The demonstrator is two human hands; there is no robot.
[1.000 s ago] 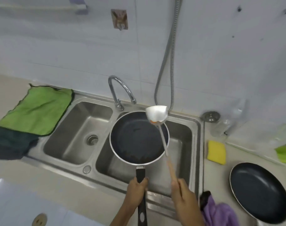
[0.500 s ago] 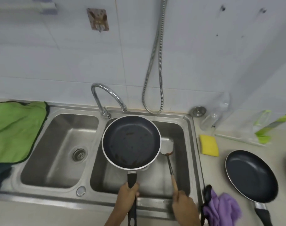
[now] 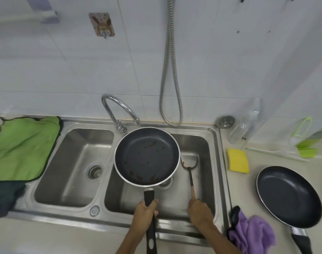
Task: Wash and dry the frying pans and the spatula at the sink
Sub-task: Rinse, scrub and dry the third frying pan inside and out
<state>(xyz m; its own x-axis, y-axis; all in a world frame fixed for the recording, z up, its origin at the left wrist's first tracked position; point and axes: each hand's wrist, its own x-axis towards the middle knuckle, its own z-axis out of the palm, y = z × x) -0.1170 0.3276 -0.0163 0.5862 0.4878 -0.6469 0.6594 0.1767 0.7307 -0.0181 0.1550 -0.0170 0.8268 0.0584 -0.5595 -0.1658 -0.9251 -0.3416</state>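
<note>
Left hand (image 3: 144,212) fingers gripping soiled frying pan (image 3: 147,156) handle, right hand (image 3: 199,212) fingers gripping spatula (image 3: 189,165), no legible writing

White tiled wall (image 3: 211,61), beige counter (image 3: 37,235), perhaps stone.

Dark speckled pan (image 3: 147,154), yellow sponge (image 3: 237,160), green cloth (image 3: 22,147), purple rag (image 3: 253,235).

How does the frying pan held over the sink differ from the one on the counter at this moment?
The held pan is gripped at its handle by the left hand above the right basin; the counter pan lies untouched right of the sink. The held pan shows brown residue inside; the counter pan's inside looks clean. Both are dark inside with pale rims and black handles.
</note>
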